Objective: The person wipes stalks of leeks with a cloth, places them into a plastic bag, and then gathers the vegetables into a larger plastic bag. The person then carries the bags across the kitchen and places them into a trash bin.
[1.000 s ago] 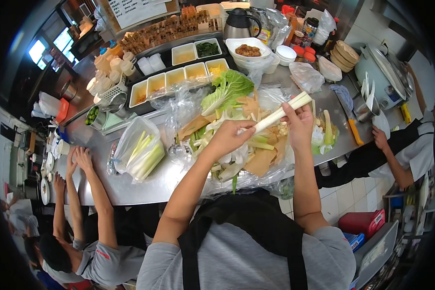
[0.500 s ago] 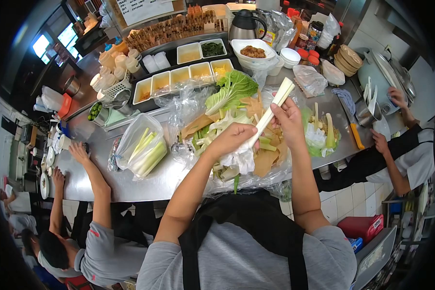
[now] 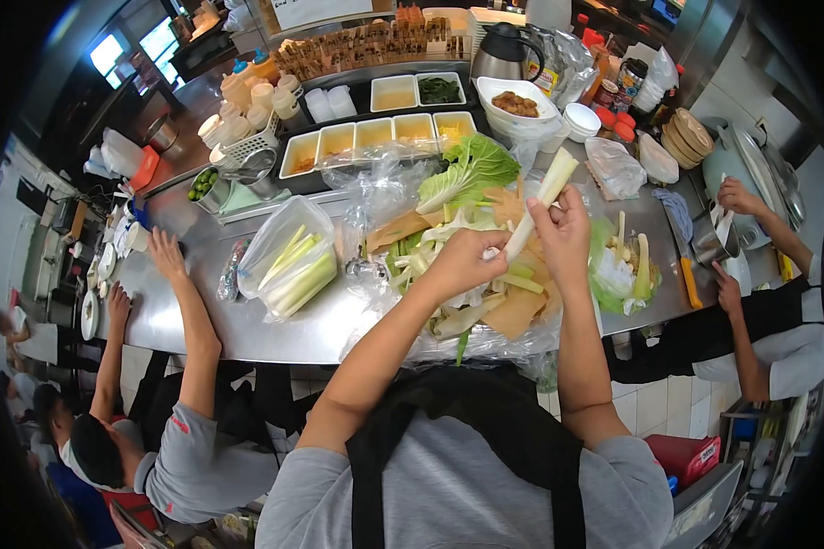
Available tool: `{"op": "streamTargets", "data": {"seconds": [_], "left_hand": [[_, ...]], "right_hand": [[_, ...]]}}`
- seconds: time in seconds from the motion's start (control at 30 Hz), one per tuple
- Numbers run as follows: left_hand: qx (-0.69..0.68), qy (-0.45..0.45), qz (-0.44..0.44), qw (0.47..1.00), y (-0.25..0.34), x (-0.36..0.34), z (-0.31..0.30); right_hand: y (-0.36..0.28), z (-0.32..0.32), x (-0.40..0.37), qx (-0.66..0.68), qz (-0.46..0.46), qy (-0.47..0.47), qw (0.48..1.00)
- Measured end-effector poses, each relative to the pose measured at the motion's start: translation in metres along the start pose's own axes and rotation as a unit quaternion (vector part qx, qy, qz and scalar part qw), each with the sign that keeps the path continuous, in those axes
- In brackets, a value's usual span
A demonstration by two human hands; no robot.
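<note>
Left hand (image 3: 462, 263) hides the stalk's (image 3: 547, 190) lower end.

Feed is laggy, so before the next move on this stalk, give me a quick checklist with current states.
1. Both hands grip the pale stalk: ok, left hand at its lower end, right hand midway.
2. Stalk held over the trimmings pile: ok.
3. The co-worker's hand is away from the pile: ok, flat on the counter.
4. The bag of stalks sits beside the pile: ok.
5. Outer layer loosened: cannot tell.
</note>
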State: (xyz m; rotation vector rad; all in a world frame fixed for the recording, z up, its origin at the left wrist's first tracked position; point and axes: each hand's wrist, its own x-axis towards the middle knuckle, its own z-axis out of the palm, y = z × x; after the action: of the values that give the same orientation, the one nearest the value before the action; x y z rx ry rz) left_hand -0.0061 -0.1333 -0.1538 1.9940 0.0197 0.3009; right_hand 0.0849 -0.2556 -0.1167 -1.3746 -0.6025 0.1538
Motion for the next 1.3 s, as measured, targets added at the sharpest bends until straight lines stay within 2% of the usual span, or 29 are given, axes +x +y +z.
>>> {"op": "streamTargets", "data": {"seconds": [0.2, 0.4, 0.47, 0.5, 0.57, 0.67, 0.8, 0.87, 1.07, 1.17, 1.2, 1.23, 1.27, 1.3], "left_hand": [[-0.020, 0.007, 0.040, 0.999, -0.002, -0.005, -0.003], [-0.028, -0.081, -0.045, 0.995, -0.002, -0.012, -0.011], [-0.028, -0.035, 0.038, 0.998, -0.005, -0.011, -0.013], [-0.028, -0.035, 0.037, 0.998, -0.003, -0.010, -0.014], [-0.061, -0.030, -0.046, 0.997, 0.003, -0.008, -0.015], [-0.038, 0.023, -0.031, 0.999, 0.002, -0.008, -0.008], [-0.010, 0.030, -0.015, 0.999, 0.001, -0.009, -0.005], [0.107, 0.055, 0.010, 0.993, 0.006, -0.009, -0.004], [0.139, 0.069, -0.027, 0.988, 0.002, -0.009, -0.002], [0.112, 0.101, 0.013, 0.988, -0.025, -0.009, 0.006], [0.082, 0.085, 0.014, 0.993, -0.025, -0.011, 0.002], [0.060, 0.081, 0.010, 0.995, -0.028, -0.010, 0.002], [0.002, 0.098, 0.010, 0.995, -0.047, -0.009, 0.010], [-0.005, 0.103, 0.057, 0.993, -0.057, -0.005, 0.011]], "right_hand": [[-0.005, 0.005, 0.007, -0.004, 0.004, -0.021, 1.000], [0.009, -0.007, 0.022, 0.006, 0.043, -0.010, 0.999], [0.012, -0.008, 0.023, 0.015, 0.026, -0.014, 0.999], [0.014, -0.008, 0.023, 0.015, 0.026, -0.014, 0.999], [0.018, -0.006, 0.021, 0.028, 0.022, -0.030, 0.999], [0.018, 0.000, 0.018, 0.014, 0.004, -0.044, 0.999], [0.012, 0.000, 0.016, 0.019, 0.018, -0.073, 0.997], [0.011, -0.001, 0.015, 0.011, 0.043, -0.077, 0.996], [0.019, -0.004, 0.016, 0.050, 0.056, -0.091, 0.993], [0.042, -0.016, 0.021, -0.021, 0.035, -0.115, 0.993], [0.039, -0.013, 0.017, -0.034, 0.039, -0.084, 0.995], [0.047, -0.021, 0.020, -0.065, 0.054, -0.101, 0.991], [0.053, -0.021, 0.019, 0.005, 0.051, -0.093, 0.994], [0.077, -0.035, 0.021, 0.053, 0.091, -0.073, 0.992]]}}
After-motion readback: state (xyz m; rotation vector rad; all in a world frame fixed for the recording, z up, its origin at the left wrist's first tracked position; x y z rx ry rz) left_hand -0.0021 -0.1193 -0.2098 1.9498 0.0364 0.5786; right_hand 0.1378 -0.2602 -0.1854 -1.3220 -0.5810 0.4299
